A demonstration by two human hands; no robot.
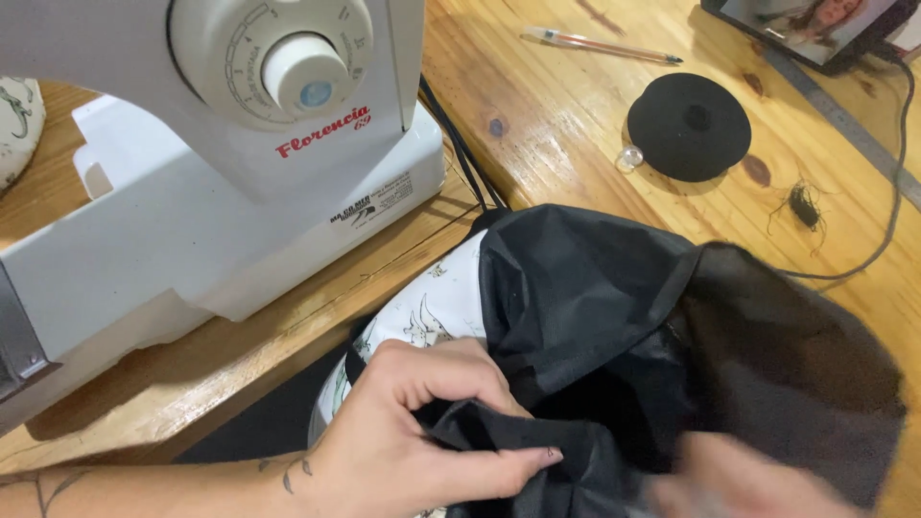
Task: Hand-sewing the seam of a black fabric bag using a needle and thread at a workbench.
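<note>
The left hand (403, 436) pinches a fold of black fabric (614, 326) between thumb and fingers, its grip clenched on the cloth at the lower edge of the view. The right hand (739, 484) is blurred at the bottom right, touching the same fabric; whether its grip is closed I cannot tell. White printed cloth (432, 307) peeks out beneath the black. A white sewing machine (221, 182) stands just beside on the wooden tabletop (547, 86). Farther off lie a black disc (688, 127), a pen (600, 44) and a thread tuft (804, 204).
</note>
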